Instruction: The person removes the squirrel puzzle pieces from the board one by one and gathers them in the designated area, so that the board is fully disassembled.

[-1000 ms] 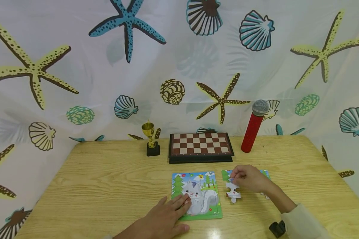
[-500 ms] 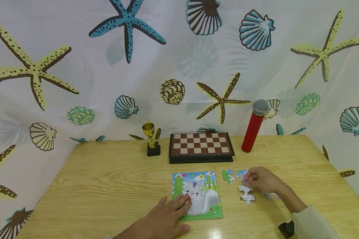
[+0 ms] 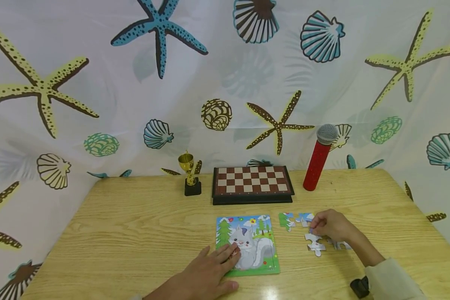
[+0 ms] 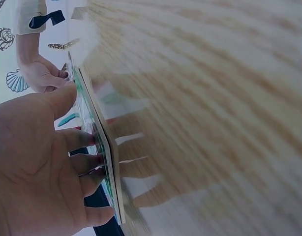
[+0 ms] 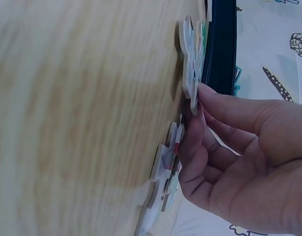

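My right hand (image 3: 331, 227) pinches a puzzle piece (image 3: 315, 245) with part of a white animal face, between thumb and fingers. In the right wrist view this piece (image 5: 189, 64) stands slightly off the table, its shadow beside it. My left hand (image 3: 206, 273) rests with outstretched fingers on the lower left of a squirrel picture board (image 3: 260, 233). The left wrist view shows the fingers (image 4: 89, 160) lying over the board's edge. Near the right hand lie a green tree piece (image 3: 285, 221), a blue-topped piece (image 3: 303, 219) and a greyish piece (image 3: 341, 246), partly hidden.
Behind the board lies a folded chessboard (image 3: 252, 185). A small gold trophy cup (image 3: 189, 175) stands to its left, and a red microphone (image 3: 316, 164) stands upright to its right. A patterned cloth (image 3: 225, 75) hangs behind the wooden table (image 3: 135, 225).
My right hand has moved rightward with the pinched puzzle piece, away from the squirrel board, uncovering the pieces behind it. My left hand stays in place on the board.
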Demonstrator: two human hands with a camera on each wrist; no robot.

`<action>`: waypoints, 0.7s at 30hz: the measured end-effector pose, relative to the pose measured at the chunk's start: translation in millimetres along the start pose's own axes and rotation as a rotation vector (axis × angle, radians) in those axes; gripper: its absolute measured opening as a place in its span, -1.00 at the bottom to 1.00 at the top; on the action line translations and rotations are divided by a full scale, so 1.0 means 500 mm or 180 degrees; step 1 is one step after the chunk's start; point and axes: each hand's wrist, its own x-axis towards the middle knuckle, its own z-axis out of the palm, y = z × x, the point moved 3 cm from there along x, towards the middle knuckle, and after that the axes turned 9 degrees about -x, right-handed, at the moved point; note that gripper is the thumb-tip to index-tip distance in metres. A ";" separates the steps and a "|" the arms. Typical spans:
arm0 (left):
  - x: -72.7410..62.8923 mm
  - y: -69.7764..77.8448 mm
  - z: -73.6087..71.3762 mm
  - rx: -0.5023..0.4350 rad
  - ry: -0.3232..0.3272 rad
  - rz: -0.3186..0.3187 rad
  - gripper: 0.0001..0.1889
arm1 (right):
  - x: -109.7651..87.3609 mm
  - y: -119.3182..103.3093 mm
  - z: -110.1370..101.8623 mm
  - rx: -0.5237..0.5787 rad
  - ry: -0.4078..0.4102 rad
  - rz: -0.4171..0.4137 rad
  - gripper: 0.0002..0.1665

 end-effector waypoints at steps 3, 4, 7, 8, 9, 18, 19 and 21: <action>0.000 -0.001 0.000 -0.0028 -0.0023 -0.0006 -0.27 | 0.003 -0.002 0.000 -0.0020 0.0060 0.0115 -0.96; 0.000 -0.001 0.000 -0.0032 -0.0025 -0.0003 -0.27 | 0.004 -0.003 0.000 -0.0035 0.0075 0.0156 -0.95; 0.000 -0.002 0.000 -0.0056 -0.0035 -0.0001 -0.27 | 0.007 -0.011 -0.001 -0.0096 0.0118 0.0236 -0.94; 0.000 -0.002 0.000 -0.0062 -0.0033 0.0000 -0.27 | 0.009 -0.015 -0.001 -0.0102 0.0124 0.0230 -0.94; 0.000 -0.002 0.000 -0.0057 -0.0034 -0.0001 -0.27 | 0.010 -0.020 -0.002 -0.0115 0.0131 0.0199 -0.94; 0.001 -0.003 0.001 -0.0040 -0.0005 0.0030 -0.29 | 0.035 -0.073 0.018 0.0009 0.0156 -0.0177 -0.93; 0.001 -0.004 0.001 -0.0037 -0.0001 0.0036 -0.29 | 0.039 -0.080 0.022 0.0006 0.0160 -0.0217 -0.92; 0.001 -0.005 0.001 -0.0018 0.0013 0.0053 -0.29 | 0.050 -0.093 0.031 0.0041 0.0152 -0.0275 -0.92</action>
